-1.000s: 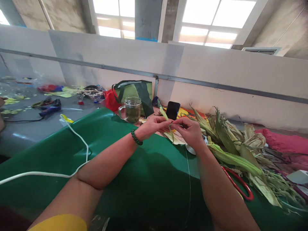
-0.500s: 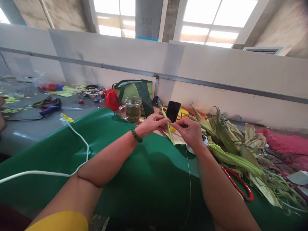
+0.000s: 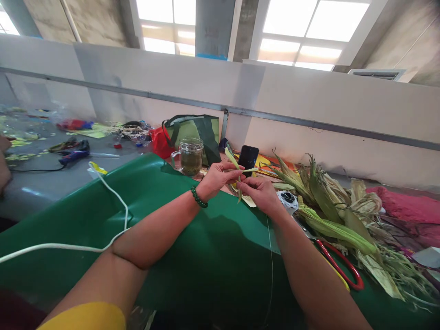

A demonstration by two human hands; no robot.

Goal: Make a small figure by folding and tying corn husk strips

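My left hand, with a dark green bead bracelet at the wrist, pinches a pale green corn husk strip. The strip's upper end rises above the fingers, and one end points right across it. Close by on the right, my right hand has thumb and forefinger pressed together on the lower part of the same husk. Its grip point is partly hidden by the fingers. A thin white thread hangs down beside my right forearm. Just behind the right wrist sits a spool of white thread.
Scissors with red and yellow handles and a heap of corn husks lie at right. Behind my hands stand a phone, a glass mug and a green bag. A white cord crosses the green mat.
My right hand has moved slightly left and down, nearer the left hand. The husk now shows an end pointing right. The spool and scissor blades show more from behind my right arm.
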